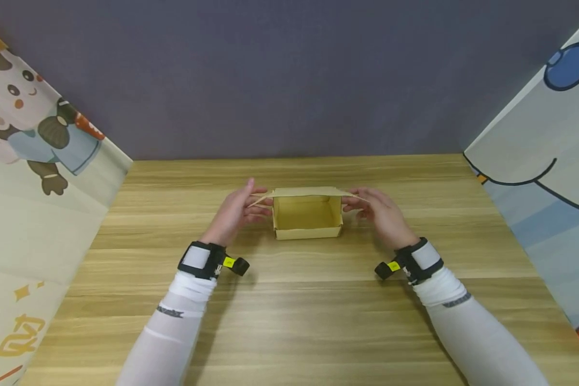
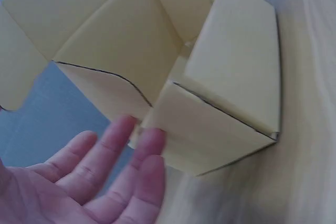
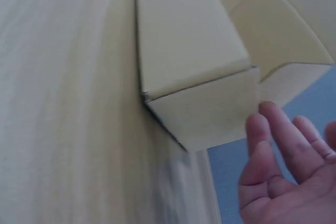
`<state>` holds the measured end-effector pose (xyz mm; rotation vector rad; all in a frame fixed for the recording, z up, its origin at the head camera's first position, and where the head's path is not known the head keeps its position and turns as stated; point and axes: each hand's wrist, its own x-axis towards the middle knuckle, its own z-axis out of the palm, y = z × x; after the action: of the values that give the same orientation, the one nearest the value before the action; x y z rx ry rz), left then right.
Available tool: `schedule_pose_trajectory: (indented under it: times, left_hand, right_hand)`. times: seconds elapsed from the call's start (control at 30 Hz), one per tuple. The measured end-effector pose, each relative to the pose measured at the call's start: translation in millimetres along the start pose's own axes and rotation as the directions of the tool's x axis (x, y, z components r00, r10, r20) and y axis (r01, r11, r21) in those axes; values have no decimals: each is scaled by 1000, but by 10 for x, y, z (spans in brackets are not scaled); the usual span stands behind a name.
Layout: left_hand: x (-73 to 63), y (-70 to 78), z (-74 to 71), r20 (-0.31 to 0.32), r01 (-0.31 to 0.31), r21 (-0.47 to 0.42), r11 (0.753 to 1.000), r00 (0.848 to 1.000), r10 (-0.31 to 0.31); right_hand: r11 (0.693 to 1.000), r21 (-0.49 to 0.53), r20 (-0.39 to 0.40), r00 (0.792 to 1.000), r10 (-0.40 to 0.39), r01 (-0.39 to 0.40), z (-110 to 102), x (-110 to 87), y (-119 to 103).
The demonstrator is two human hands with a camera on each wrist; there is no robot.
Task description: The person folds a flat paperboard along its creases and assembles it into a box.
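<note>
A small cardboard box (image 1: 309, 234) sits upright on the wooden table, its lid (image 1: 309, 191) raised at the back with side flaps sticking out. Its inside shows bare cardboard. My left hand (image 1: 234, 212) is at the box's left side, thumb up and fingers extended. In the left wrist view, those fingertips (image 2: 152, 142) reach the side wall near the flap. On the opposite side is my right hand (image 1: 383, 214), palm turned inward. The right wrist view has its fingertips (image 3: 257, 127) right at the edge of the right side wall (image 3: 210, 111), fingers slightly bent.
The wooden table (image 1: 309, 316) extends around the box on all sides. Behind it rises a dark grey-blue panel (image 1: 289, 80). Cartoon-printed panels stand at the left (image 1: 38, 225) and right (image 1: 531, 150) edges. Each wrist wears a black strap with a small camera.
</note>
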<state>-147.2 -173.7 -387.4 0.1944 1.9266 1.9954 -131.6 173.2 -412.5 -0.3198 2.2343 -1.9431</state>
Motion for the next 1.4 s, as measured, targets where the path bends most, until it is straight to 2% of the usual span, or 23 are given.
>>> schedule_pose_trajectory:
  times: [0.1,0.17,0.3,0.47,0.67,0.87,0.97,1.13,1.27,1.4]
  left_hand:
    - [4,49,15,-12,26,43,999,1000,-26]
    - [0,75,31,-19,38,75,996,999,-37]
    - [-7,104,52,-11,47,101,994,999,-46]
    - [0,99,60,-2,56,90,994,998,-56]
    - [7,46,70,-35,61,209,976,998,-55]
    - [-13,-25,75,-45,129,271,954,992,-121]
    - [-21,-72,82,-42,140,297,945,990,-133]
    - [-23,-162,96,-44,125,293,948,992,-118]
    - [-23,-226,113,-46,113,279,954,993,-104]
    - [-28,-279,118,-61,100,301,948,995,-85]
  right_hand:
    - [999,10,38,998,44,-44,-37,27,-69]
    - [997,-18,54,996,71,-70,-52,36,-138]
    - [988,-106,93,988,126,-116,-68,47,-278]
    - [964,-225,130,976,175,-143,-59,49,-351]
    - [948,-283,140,971,194,-148,-46,32,-318]
    - [944,-288,138,968,208,-162,-12,5,-245]
    - [938,-299,132,965,226,-179,9,-4,-196]
    - [926,-330,120,965,231,-181,55,-24,-144]
    - [928,-333,115,970,214,-166,83,-40,-104]
    - [930,-332,107,973,205,-159,103,-49,-50]
